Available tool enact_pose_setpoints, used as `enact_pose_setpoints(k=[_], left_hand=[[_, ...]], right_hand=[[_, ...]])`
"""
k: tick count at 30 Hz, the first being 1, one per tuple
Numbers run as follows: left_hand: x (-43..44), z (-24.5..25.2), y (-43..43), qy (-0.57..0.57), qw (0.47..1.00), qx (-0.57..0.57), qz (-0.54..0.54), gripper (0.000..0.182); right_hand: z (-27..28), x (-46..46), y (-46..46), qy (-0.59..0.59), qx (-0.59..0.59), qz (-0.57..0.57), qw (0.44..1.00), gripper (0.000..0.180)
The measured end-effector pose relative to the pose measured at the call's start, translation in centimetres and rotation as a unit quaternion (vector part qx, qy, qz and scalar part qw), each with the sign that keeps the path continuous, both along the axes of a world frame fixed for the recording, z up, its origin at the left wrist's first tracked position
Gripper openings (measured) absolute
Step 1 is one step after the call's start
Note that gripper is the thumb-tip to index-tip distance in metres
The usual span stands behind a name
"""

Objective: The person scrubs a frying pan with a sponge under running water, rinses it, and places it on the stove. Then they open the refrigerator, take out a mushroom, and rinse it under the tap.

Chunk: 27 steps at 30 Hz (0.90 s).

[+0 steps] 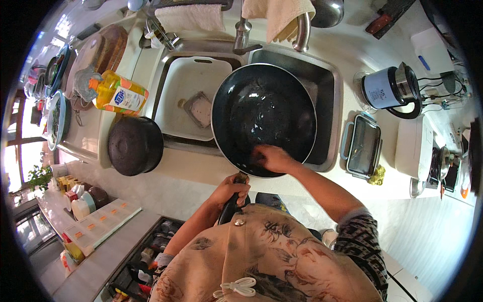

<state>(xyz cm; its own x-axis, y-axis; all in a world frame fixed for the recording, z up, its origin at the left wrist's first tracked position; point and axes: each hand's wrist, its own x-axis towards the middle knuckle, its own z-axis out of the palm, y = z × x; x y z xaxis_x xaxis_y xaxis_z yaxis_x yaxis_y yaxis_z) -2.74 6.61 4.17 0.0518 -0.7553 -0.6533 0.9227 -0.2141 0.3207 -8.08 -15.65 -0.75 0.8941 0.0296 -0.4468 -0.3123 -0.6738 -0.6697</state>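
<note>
A large black wok (249,124) lies across the double-bowl steel sink (337,124), mostly over the right bowl. Its inside is wet and shiny. My left hand (229,191) grips the wok's black handle (227,211), which points towards my apron. My right hand (274,157) is down inside the wok, near the edge closest to me. Its fingers are blurred, and whether something is held under them cannot be seen. A white plastic basin (169,113) sits in the left bowl, with a small rectangular dish (202,109) in it, partly beside the wok's rim.
An overturned dark pot (136,146) and a bottle of yellow dish soap (120,94) stand on the left. The faucet (242,34) rises behind the sink. To the right are a lidded glass container (364,145), an electric kettle (385,88) and a crumpled yellow-green thing (377,176).
</note>
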Motion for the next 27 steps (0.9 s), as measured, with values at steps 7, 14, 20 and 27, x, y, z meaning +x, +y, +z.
enact_pose_setpoints(k=[7,14,20,27], left_hand=[[0.1,-0.7,0.5,0.059,0.998,-0.031,0.000,0.015],[0.0,0.0,-0.2,-0.001,0.999,0.026,-0.023,0.017],[-0.2,0.0,-0.1,0.033,0.999,0.004,-0.004,0.019],[-0.3,-0.4,0.0,0.037,0.999,-0.006,-0.010,0.020]], right_hand=[[-3.1,5.9,-11.3,-0.117,-0.486,-0.110,0.859,0.023],[-3.1,14.7,1.3,-0.286,-0.011,-0.177,0.942,0.031],[-1.7,2.0,-0.9,-0.038,-0.111,0.022,0.993,0.027],[-6.3,11.5,-4.1,-0.186,-0.261,-0.151,0.935,0.040]])
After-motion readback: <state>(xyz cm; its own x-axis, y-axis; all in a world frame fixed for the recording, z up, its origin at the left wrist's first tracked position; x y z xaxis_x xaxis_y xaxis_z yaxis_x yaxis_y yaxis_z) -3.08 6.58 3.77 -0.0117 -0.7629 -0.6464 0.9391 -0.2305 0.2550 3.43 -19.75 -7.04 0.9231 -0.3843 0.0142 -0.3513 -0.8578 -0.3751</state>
